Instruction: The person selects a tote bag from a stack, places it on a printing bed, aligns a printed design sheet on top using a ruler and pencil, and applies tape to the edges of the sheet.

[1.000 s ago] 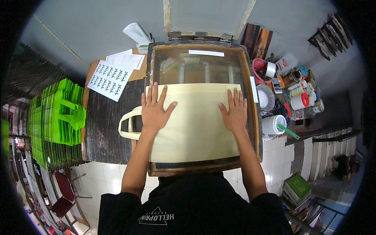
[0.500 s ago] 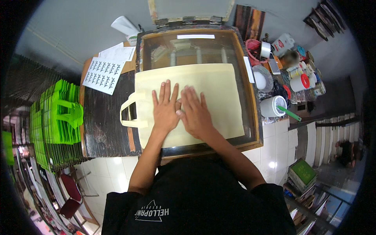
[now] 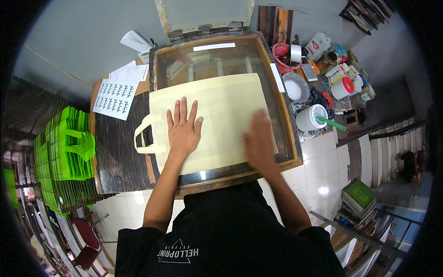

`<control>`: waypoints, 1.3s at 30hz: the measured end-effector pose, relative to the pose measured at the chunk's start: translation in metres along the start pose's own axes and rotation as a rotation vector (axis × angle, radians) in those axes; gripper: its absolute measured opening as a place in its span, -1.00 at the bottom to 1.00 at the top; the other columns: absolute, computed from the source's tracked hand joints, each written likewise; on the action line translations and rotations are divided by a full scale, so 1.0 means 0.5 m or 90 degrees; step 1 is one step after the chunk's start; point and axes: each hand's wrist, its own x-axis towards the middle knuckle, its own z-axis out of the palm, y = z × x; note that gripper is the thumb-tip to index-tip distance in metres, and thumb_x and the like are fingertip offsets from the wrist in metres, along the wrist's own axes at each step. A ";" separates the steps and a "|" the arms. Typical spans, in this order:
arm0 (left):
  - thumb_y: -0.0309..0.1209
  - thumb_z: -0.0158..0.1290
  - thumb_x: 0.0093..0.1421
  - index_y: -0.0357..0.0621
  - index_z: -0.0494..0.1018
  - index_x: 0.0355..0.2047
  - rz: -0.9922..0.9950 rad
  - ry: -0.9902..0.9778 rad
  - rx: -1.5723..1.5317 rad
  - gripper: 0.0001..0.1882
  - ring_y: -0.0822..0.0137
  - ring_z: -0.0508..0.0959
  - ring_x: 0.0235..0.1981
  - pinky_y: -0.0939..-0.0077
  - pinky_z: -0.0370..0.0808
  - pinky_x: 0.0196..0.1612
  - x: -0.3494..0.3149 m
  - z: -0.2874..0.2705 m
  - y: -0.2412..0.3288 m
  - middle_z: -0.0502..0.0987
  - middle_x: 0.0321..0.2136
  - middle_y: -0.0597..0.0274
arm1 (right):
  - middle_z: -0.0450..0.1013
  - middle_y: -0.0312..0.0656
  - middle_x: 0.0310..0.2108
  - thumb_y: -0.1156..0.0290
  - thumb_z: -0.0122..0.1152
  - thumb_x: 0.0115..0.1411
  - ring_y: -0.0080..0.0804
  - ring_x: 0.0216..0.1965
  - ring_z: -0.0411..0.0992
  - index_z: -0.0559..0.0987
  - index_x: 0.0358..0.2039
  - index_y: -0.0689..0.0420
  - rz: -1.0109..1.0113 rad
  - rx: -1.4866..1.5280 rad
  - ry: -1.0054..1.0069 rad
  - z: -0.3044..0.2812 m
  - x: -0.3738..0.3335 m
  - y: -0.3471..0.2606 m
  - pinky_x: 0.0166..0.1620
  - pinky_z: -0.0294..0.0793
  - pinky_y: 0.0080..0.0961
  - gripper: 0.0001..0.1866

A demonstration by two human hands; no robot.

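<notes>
A cream cloth tote bag point(image 3: 226, 115) lies flat on a glass-topped wooden frame point(image 3: 203, 86), its looped handle point(image 3: 144, 134) pointing left over the dark table. My left hand point(image 3: 184, 131) rests flat on the bag's left half, fingers spread and holding nothing. Over the bag's right side is my right hand point(image 3: 260, 143), smeared by motion. Its fingers are too blurred to read, and whether it touches the cloth I cannot tell.
Left stands a wire rack with bright green bags point(image 3: 69, 147). A printed sheet point(image 3: 115, 98) lies on the dark table point(image 3: 121, 147). At the right are a white tub point(image 3: 311, 118) with a green-handled tool, a phone point(image 3: 308, 69) and several jars. A hinged screen frame point(image 3: 205, 11) stands behind.
My right hand has moved right across the bag, away from my left hand. My left hand stays flat on the bag. The whole view has shifted slightly.
</notes>
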 end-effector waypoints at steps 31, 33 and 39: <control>0.09 -0.33 0.47 0.21 0.09 0.50 -0.002 -0.029 -0.064 -0.34 0.09 -0.11 0.55 -0.05 -0.28 0.54 0.008 0.006 -0.004 -0.06 0.53 0.07 | 0.23 0.13 0.39 0.08 0.05 0.42 0.07 0.46 0.09 0.38 0.32 0.26 0.042 0.004 0.057 0.054 0.134 0.157 0.46 -0.13 0.19 -0.38; 0.03 -0.24 0.47 0.13 0.12 0.48 -0.005 -0.016 -0.090 -0.35 0.05 -0.07 0.54 -0.06 -0.30 0.54 0.010 0.007 -0.014 0.00 0.51 0.03 | 0.45 0.13 0.21 0.15 0.13 0.39 0.03 0.30 0.36 0.54 0.15 0.31 0.061 0.152 0.177 0.053 0.140 0.161 0.39 0.16 -0.06 -0.50; -0.18 -0.05 0.45 -0.08 0.24 0.42 -0.042 0.179 -0.423 -0.41 0.03 -0.05 0.54 0.03 -0.32 0.54 -0.012 -0.055 -0.057 0.13 0.46 -0.07 | 0.59 -0.01 0.03 0.28 0.15 0.38 -0.19 0.12 0.52 0.59 0.06 0.34 0.183 0.493 0.252 0.038 0.140 0.212 0.21 0.39 -0.36 -0.60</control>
